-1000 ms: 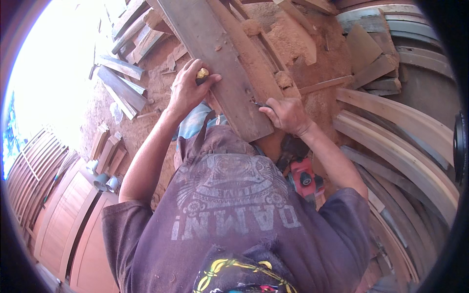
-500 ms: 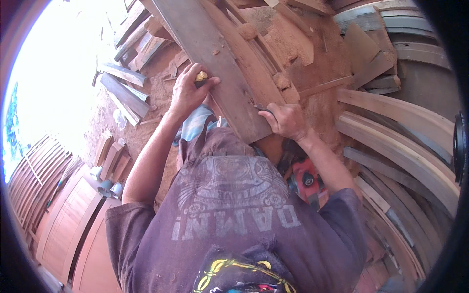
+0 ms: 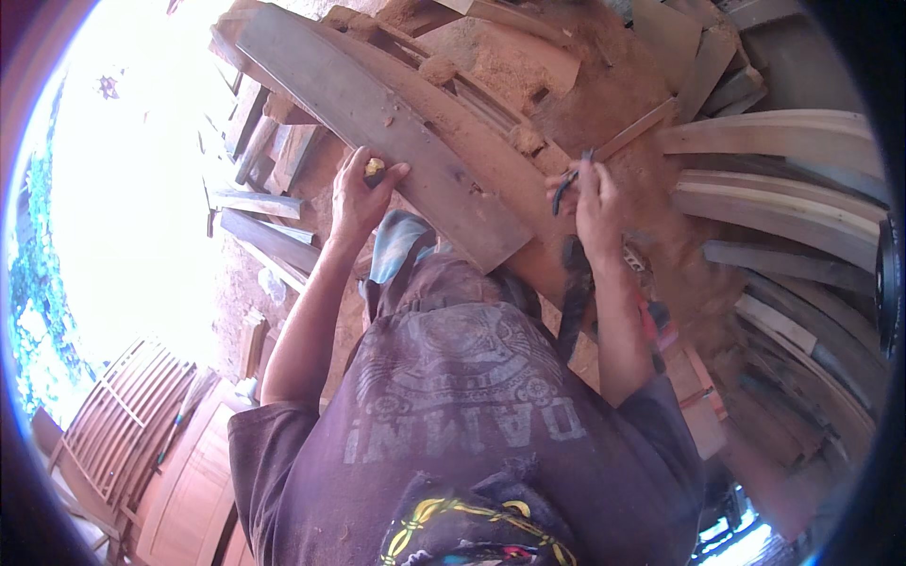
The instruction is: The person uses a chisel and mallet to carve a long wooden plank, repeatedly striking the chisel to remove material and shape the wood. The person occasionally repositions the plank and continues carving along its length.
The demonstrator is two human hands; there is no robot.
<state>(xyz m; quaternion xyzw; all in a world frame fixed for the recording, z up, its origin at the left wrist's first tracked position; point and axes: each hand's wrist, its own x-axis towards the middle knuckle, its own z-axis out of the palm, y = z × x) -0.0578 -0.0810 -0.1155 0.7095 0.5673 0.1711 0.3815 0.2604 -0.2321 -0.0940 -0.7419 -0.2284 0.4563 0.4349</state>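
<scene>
A long, grey-brown wooden board (image 3: pixel 396 132) lies slanting in front of me, sawdust and small chips on its face. My left hand (image 3: pixel 361 198) is at the board's left edge, closed around a small yellow-and-black object (image 3: pixel 375 172); only its rounded end shows, so its kind is unclear. Right of the board's near end, my right hand (image 3: pixel 595 200) is raised off the wood. It grips a small dark hand tool (image 3: pixel 564 191) that looks like pliers, with one curved handle showing. A dark mark shows on the board near its near end.
Sawdust-covered timber (image 3: pixel 500 156) lies beneath and beside the board. Curved wooden pieces (image 3: pixel 774 203) are stacked on the right. A red power tool (image 3: pixel 658 321) sits by my right forearm. Offcuts (image 3: pixel 269 231) lie at left, with a slatted wooden frame (image 3: pixel 127 424) and panel (image 3: pixel 193 476) lower left.
My right hand has lifted the dark tool off the board and moved right and up. My left hand stays at the board's edge with the yellow-and-black object. The view has shifted slightly.
</scene>
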